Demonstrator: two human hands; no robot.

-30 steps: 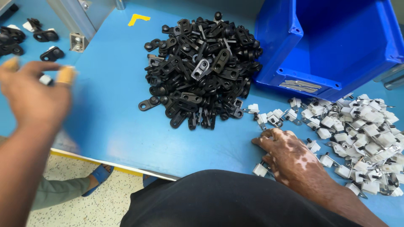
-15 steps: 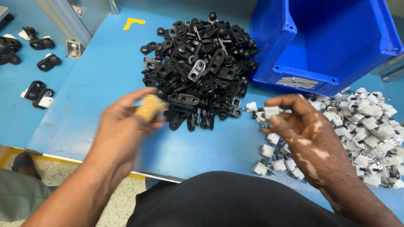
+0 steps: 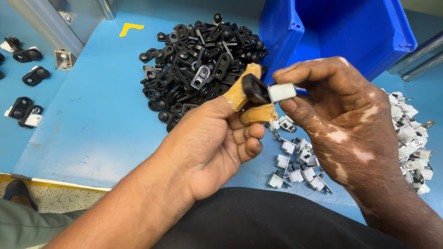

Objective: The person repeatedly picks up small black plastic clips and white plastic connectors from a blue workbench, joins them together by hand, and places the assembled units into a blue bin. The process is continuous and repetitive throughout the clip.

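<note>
Both hands meet above the blue table (image 3: 92,124), near the centre of the view. The left hand (image 3: 217,138) pinches a black bracket (image 3: 255,88) between thumb and forefinger, both wrapped in tan tape. The right hand (image 3: 341,110) grips a small white clip (image 3: 281,92) between thumb and forefinger, pressed against the 3 o'clock end of the bracket. The joined parts are held in the air, just off the table.

At 11 o'clock from the hands lies a heap of black brackets (image 3: 198,69). At 1 o'clock stands a blue bin (image 3: 360,32), its inside hidden. From 3 to 5 o'clock, white clips (image 3: 300,166) are scattered on the table, partly under the right hand. At 9 o'clock, near the left edge, lie several assembled pieces (image 3: 25,113), black with white ends. A yellow corner mark (image 3: 130,28) sits at 11 o'clock, beyond the heap.
</note>
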